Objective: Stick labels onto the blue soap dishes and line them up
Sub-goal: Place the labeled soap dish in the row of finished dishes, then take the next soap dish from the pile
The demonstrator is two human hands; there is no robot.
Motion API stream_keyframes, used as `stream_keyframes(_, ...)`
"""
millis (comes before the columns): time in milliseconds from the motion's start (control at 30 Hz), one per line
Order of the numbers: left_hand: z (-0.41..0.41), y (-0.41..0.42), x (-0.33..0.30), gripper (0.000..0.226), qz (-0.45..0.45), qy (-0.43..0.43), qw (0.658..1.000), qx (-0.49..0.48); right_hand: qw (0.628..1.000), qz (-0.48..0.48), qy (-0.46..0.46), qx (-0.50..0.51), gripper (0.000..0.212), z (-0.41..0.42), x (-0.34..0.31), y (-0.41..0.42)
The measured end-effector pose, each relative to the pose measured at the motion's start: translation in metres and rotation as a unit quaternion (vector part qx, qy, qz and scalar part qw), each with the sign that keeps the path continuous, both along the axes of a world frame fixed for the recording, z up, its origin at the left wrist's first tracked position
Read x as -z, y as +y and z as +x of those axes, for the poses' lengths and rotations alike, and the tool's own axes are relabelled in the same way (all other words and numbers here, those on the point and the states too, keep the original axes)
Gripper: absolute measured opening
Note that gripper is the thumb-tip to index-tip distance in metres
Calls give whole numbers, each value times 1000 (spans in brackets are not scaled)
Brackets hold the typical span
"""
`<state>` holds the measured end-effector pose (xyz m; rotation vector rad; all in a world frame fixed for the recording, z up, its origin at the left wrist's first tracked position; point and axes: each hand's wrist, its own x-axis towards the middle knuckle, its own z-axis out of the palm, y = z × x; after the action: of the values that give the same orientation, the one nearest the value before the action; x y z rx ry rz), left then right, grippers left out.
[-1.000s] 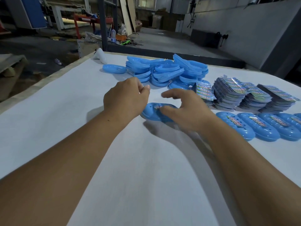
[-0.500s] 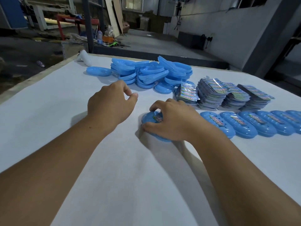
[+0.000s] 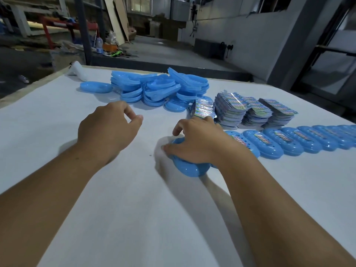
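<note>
Since half a second ago our right hand has slid the soap dish along the counter toward the labelled row; its grip clasps the dish from above. Our left hand hovers apart, fingers loosely curled, grasping nothing.

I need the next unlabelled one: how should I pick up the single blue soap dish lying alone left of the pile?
Take the lone soap dish across its narrow width from above, probably with the free left hand: it lies flat, apart from the pile, long sides exposed.
</note>
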<state>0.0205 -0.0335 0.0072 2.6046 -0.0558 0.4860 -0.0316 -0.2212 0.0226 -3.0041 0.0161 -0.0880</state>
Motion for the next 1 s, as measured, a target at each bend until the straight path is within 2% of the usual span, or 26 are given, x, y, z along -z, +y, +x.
stream_keyframes(300, 1, 2, 1, 26, -7, 5, 1000, 5, 1000, 24, 5, -2, 49, 0, -5, -6)
stream_keyframes(467, 3, 2, 3, 26, -1, 8, 1000, 7, 999, 37, 17, -5, 71, 1, -3, -4)
stream_keyframes(600, 6, 4, 4, 27, 4, 20, 1000, 5, 998, 61, -16, -6, 44, 5, -1, -2)
stream_keyframes(700, 8, 4, 6, 27, 12, 23, 1000, 4, 995, 88, -45, -21, 31, 6, 3, 4)
stream_keyframes(1000, 14, -4, 9, 15, -18, 11, 999, 28, 987, 135, -82, -31, 19, 10, 9, 14)
